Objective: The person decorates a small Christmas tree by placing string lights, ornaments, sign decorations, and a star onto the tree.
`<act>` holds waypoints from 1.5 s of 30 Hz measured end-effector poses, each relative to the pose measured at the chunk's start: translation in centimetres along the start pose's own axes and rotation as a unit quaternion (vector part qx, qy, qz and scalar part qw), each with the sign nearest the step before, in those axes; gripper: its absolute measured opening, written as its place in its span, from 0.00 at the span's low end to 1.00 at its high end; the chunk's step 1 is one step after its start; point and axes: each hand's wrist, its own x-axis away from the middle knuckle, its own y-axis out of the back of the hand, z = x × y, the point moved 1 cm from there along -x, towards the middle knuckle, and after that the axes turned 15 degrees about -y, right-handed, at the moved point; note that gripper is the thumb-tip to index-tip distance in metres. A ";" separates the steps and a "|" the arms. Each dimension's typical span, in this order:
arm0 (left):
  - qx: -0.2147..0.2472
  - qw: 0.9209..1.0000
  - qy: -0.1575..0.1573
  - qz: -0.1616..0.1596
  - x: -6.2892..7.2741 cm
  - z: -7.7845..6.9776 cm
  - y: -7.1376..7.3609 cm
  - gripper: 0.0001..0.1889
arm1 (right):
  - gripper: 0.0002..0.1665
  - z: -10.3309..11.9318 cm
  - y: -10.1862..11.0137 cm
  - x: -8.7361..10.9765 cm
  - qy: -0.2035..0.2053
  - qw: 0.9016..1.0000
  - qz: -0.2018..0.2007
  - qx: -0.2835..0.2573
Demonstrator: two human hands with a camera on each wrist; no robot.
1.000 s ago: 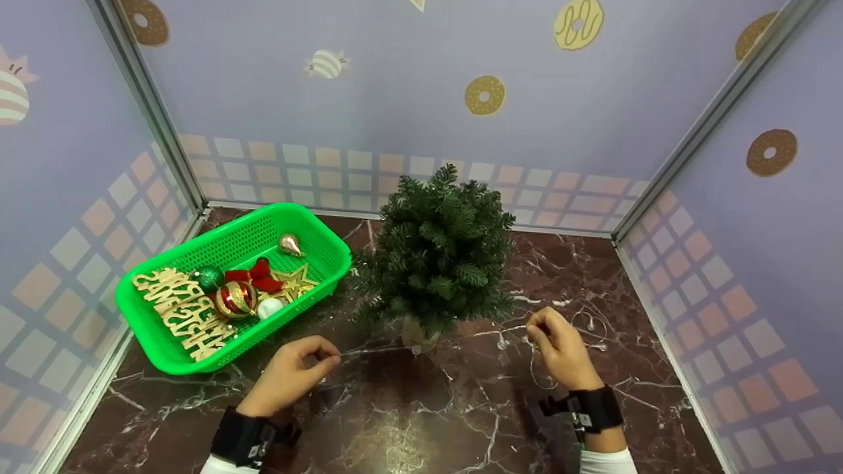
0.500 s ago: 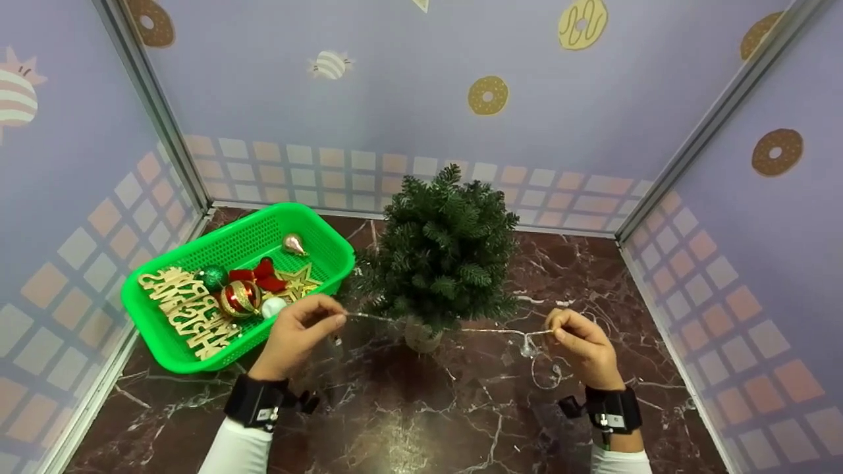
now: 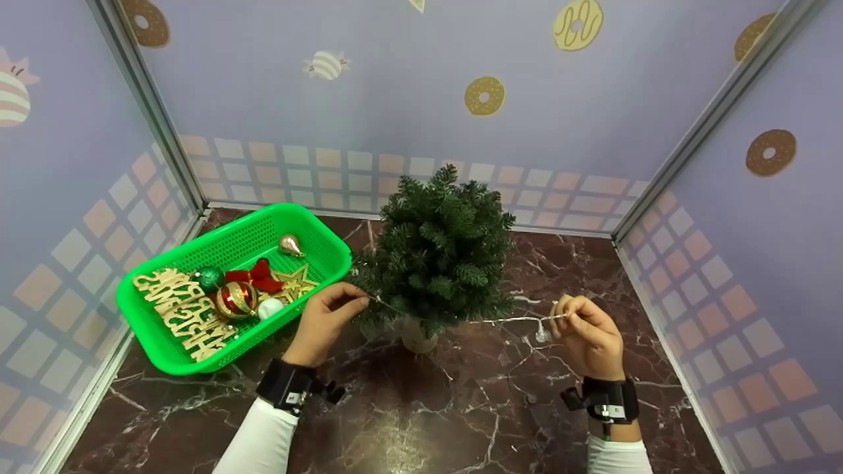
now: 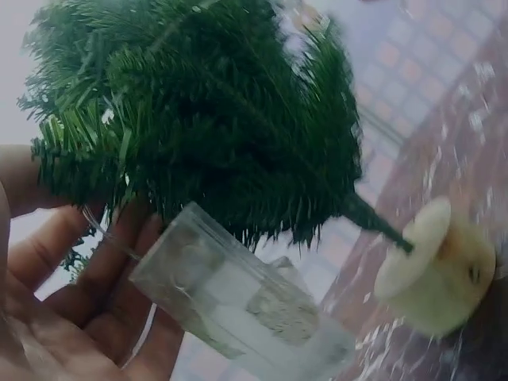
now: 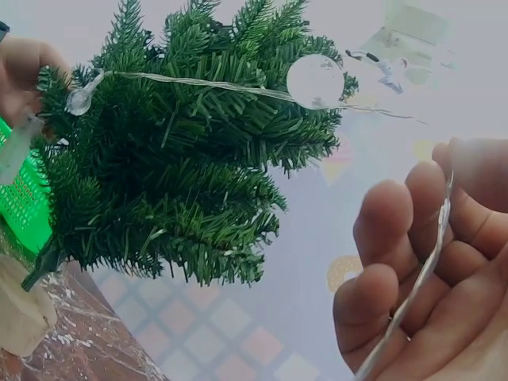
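Tree (image 3: 448,253): stood upright beside the green basket (image 3: 237,238). With left hand (image 3: 326,324) and right hand (image 3: 594,337) alike, pinched the light string (image 5: 316,82), stretching it along the lower branches (image 3: 440,306); seemed just started, not yet secured. Apparently had ornaments (image 3: 237,299) left to hang, lying inside that basket.

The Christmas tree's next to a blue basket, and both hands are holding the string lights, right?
No, the head view shows the basket is green. The Christmas tree is beside it, and the left hand and right hand hold the string lights.
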 end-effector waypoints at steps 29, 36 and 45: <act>-0.093 0.987 -0.030 0.125 3.2 -0.4 -0.4 0.25 | 0.20 -0.1 0.8 0.5 -0.025 0.998 -0.052 0.029; -0.158 0.981 -0.080 0.083 3.1 -0.6 -0.5 0.13 | 0.17 0.6 0.7 0.0 -0.024 0.996 -0.072 0.051; -0.175 0.978 -0.104 0.033 2.9 -0.3 -0.4 0.11 | 0.12 2.1 2.1 -0.9 -0.075 0.980 -0.130 0.133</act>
